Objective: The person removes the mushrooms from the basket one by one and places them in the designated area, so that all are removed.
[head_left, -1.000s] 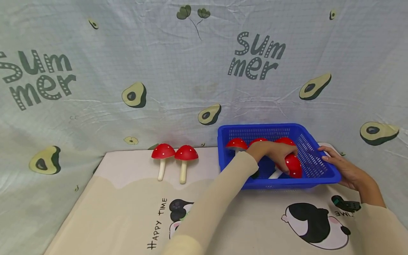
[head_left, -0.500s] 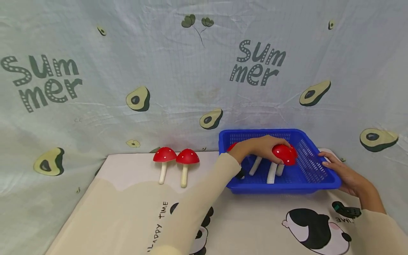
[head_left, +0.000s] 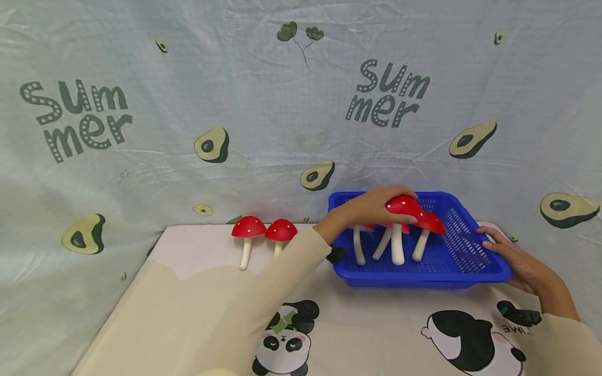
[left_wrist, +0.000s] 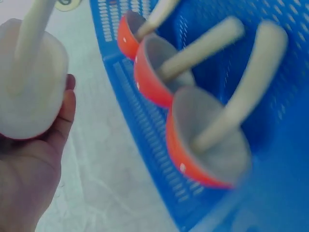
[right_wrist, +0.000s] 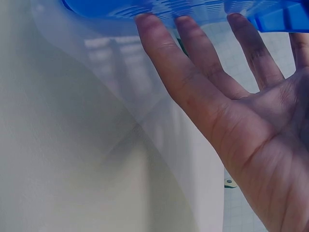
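In the head view, my left hand [head_left: 371, 205] holds a toy mushroom [head_left: 403, 206] by its red, white-dotted cap, the white stem pointing down. The left wrist view shows this mushroom [left_wrist: 31, 96] from beneath, the hand [left_wrist: 36, 159] around its cap. Three similar mushrooms lean inside a blue plastic basket [head_left: 420, 275]; one is the right-hand mushroom [head_left: 429, 223]. My right hand [head_left: 522, 263] holds the basket's right rim. In the right wrist view, that hand's fingers [right_wrist: 186, 82] reach up to the outside of the basket [right_wrist: 193, 10]; its thumb is hidden there.
Two more mushrooms, a left one [head_left: 248, 227] and a right one [head_left: 281, 230], lie at the back of the table [head_left: 155, 308], left of the basket. A printed cloth [head_left: 263, 104] hangs behind the table. My left sleeve partly covers the right mushroom's stem.
My left hand has moved back and left within the basket, bringing the held mushroom upright. More stems in the basket now show. The right hand keeps its place at the rim.
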`<action>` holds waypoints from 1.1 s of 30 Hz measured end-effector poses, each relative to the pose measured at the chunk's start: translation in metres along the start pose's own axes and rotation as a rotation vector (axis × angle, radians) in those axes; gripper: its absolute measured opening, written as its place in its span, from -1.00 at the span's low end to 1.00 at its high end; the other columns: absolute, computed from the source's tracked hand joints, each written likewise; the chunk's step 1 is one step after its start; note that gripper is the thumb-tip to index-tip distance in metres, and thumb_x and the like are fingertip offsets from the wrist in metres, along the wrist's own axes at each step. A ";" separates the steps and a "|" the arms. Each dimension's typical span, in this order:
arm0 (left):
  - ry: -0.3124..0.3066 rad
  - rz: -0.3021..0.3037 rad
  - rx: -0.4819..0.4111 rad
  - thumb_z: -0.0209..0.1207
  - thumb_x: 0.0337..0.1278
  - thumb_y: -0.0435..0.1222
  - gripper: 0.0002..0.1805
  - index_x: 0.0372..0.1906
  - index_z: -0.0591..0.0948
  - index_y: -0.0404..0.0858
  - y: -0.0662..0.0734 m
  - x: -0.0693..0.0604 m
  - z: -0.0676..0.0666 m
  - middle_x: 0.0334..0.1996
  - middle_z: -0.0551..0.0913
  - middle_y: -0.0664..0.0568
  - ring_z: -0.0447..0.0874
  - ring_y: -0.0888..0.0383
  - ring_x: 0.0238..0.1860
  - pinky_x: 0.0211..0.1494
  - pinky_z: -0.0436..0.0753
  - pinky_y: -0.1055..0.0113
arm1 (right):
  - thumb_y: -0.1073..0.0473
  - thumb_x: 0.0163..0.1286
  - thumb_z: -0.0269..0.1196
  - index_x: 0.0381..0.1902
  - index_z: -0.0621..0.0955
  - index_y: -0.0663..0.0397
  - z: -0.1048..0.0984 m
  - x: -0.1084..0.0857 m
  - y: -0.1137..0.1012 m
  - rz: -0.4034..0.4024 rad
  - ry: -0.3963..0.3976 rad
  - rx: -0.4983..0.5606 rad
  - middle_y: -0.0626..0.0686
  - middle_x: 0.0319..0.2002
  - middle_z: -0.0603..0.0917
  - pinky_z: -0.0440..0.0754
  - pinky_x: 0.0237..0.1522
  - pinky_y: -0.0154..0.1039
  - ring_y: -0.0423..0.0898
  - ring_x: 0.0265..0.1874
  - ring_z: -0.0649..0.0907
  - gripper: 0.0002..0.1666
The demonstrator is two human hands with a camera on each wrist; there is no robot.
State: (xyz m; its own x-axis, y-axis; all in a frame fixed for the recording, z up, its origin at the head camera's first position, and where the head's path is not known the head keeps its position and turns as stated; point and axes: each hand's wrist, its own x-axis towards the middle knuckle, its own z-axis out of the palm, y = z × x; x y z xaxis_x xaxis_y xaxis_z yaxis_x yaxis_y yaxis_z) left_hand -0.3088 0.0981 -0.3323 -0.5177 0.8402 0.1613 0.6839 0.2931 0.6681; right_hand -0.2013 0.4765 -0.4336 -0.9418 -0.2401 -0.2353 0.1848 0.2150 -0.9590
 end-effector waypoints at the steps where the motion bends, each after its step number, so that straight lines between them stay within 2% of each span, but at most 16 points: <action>1: 0.008 0.005 0.006 0.32 0.22 0.06 -0.36 0.37 0.46 0.02 0.001 -0.003 -0.002 0.20 0.51 0.13 0.47 0.22 0.14 -0.03 0.62 0.48 | -0.07 0.69 -0.19 0.30 0.15 -0.86 0.000 0.000 0.000 -0.001 -0.002 -0.003 -0.34 0.01 0.45 0.70 -0.08 0.24 0.10 -0.06 0.69 -0.58; 7: 0.023 0.003 0.052 0.37 0.14 0.06 -0.28 0.41 0.44 0.10 0.008 -0.026 -0.020 0.29 0.44 0.09 0.41 0.17 0.23 0.00 0.63 0.45 | -0.09 0.68 -0.19 0.32 0.14 -0.86 0.000 0.001 -0.003 -0.006 0.001 -0.030 -0.32 0.03 0.40 0.71 -0.08 0.23 0.11 -0.05 0.68 -0.57; 11: 0.050 0.016 0.083 0.35 0.17 0.04 -0.31 0.41 0.46 0.10 0.010 -0.044 -0.030 0.31 0.46 0.11 0.40 0.17 0.26 0.03 0.62 0.43 | -0.08 0.68 -0.19 0.33 0.14 -0.85 0.001 0.002 -0.003 -0.010 0.002 -0.020 -0.33 0.02 0.41 0.71 -0.09 0.22 0.09 -0.06 0.68 -0.57; 16: 0.102 0.012 0.033 0.30 0.25 0.00 -0.39 0.40 0.47 0.12 0.007 -0.071 -0.043 0.30 0.49 0.16 0.45 0.16 0.23 0.04 0.66 0.37 | -0.06 0.69 -0.19 0.33 0.17 -0.84 0.000 0.001 0.000 -0.008 -0.010 0.023 -0.35 0.00 0.46 0.72 -0.09 0.21 0.08 -0.07 0.70 -0.56; 20: 0.148 0.034 0.037 0.25 0.29 -0.04 -0.43 0.38 0.50 0.07 0.001 -0.089 -0.052 0.28 0.53 0.12 0.48 0.12 0.20 0.03 0.67 0.34 | -0.05 0.69 -0.19 0.32 0.17 -0.84 -0.001 -0.001 0.002 -0.011 -0.018 0.042 -0.35 -0.01 0.49 0.72 -0.10 0.20 0.07 -0.08 0.70 -0.56; 23: 0.179 0.049 0.047 0.26 0.28 -0.08 -0.45 0.36 0.53 0.00 -0.004 -0.099 -0.057 0.27 0.55 0.11 0.49 0.12 0.20 0.03 0.67 0.34 | -0.04 0.69 -0.19 0.32 0.18 -0.83 -0.002 -0.002 0.003 -0.014 -0.023 0.059 -0.33 -0.01 0.50 0.73 -0.11 0.19 0.07 -0.08 0.71 -0.57; 28: 0.214 0.032 0.006 0.32 0.26 -0.10 -0.50 0.28 0.58 -0.02 -0.010 -0.113 -0.061 0.24 0.56 0.16 0.49 0.15 0.19 0.05 0.68 0.31 | -0.02 0.70 -0.19 0.31 0.20 -0.81 -0.001 -0.002 0.003 -0.017 -0.035 0.099 -0.29 -0.02 0.52 0.73 -0.11 0.17 0.07 -0.09 0.71 -0.57; 33: 0.217 0.006 0.008 0.37 0.21 -0.08 -0.48 0.28 0.61 -0.01 -0.012 -0.127 -0.063 0.26 0.55 0.18 0.47 0.16 0.21 0.07 0.67 0.27 | -0.03 0.70 -0.20 0.31 0.20 -0.80 0.001 -0.001 0.001 -0.018 -0.036 0.085 -0.30 -0.01 0.51 0.73 -0.10 0.18 0.07 -0.08 0.71 -0.58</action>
State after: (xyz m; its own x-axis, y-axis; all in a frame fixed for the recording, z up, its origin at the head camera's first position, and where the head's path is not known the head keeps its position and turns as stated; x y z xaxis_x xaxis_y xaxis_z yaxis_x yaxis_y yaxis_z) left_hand -0.2840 -0.0404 -0.3150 -0.6119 0.7240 0.3185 0.6908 0.2932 0.6609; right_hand -0.2003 0.4762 -0.4340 -0.9349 -0.2772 -0.2218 0.1925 0.1291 -0.9728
